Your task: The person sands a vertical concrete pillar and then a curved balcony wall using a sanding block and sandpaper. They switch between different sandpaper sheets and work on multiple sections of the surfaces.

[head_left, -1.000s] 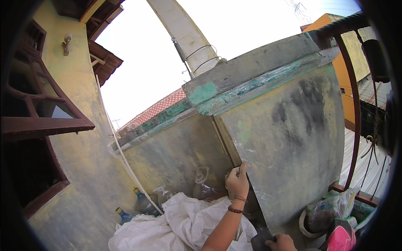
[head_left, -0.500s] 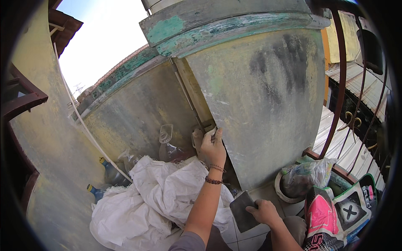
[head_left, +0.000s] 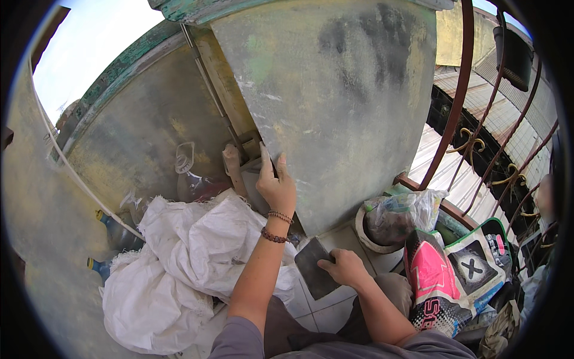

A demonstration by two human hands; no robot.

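Note:
My left hand [head_left: 277, 188] is raised to the vertical left edge of a worn grey-yellow wall [head_left: 350, 125]. Its index finger and thumb are spread apart at that edge, and I see nothing held between them. Lower down, my right hand [head_left: 348, 268] grips a thin, dark grey square sheet [head_left: 312, 274] by its right side, thumb on top. The sheet looks like sandpaper and hangs above the pale floor tiles [head_left: 326, 312], apart from the wall. Pale scuffs and a large dark stain mark the wall face.
A crumpled white woven sack [head_left: 191, 245] lies to the left, with a large clear bottle [head_left: 190, 179] behind it. On the right are a round pot [head_left: 366, 230] topped with plastic, a pink-black-white bag [head_left: 430, 269] and a brown metal railing [head_left: 457, 102].
The view has shifted right and downward, so the scene sits further left and higher. The left index finger has straightened along the wall's edge. The right hand still grips the sheet.

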